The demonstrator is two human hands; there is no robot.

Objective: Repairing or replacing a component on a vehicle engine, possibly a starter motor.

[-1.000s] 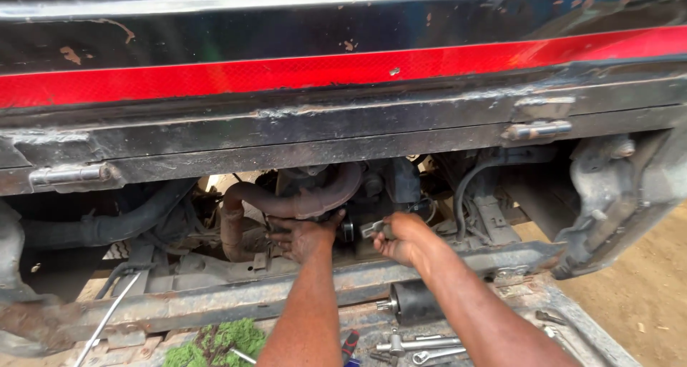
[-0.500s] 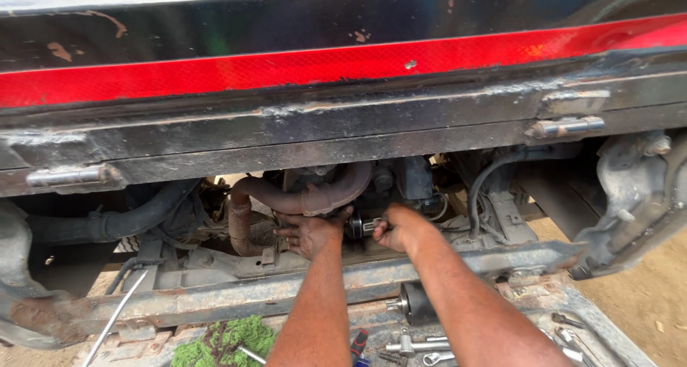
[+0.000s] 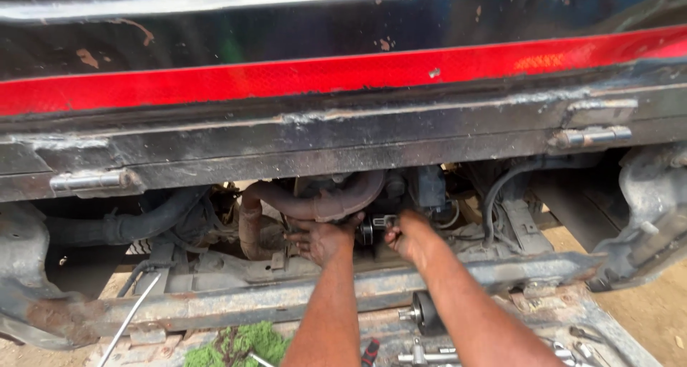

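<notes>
Both my arms reach under the raised body of a dark vehicle with a red stripe (image 3: 343, 73). My left hand (image 3: 323, 239) rests against the engine parts just below a curved rusty brown hose (image 3: 315, 204). My right hand (image 3: 409, 237) grips a small silver metal tool or fitting (image 3: 384, 222) at a dark round part (image 3: 368, 232) between the two hands. Whether the left hand holds anything is hidden by its own fingers.
A rusty frame crossmember (image 3: 286, 299) runs below my arms. A black pulley (image 3: 427, 312) and several wrenches and sockets (image 3: 429, 355) lie on the metal floor. A long metal rod (image 3: 129, 320) leans at lower left, next to green plants (image 3: 236, 345). Two silver hinges (image 3: 89, 181) sit on the body rail.
The view has shifted slightly and both hands have moved closer together at the dark round part. The right hand's silver piece now sits nearer the left hand.
</notes>
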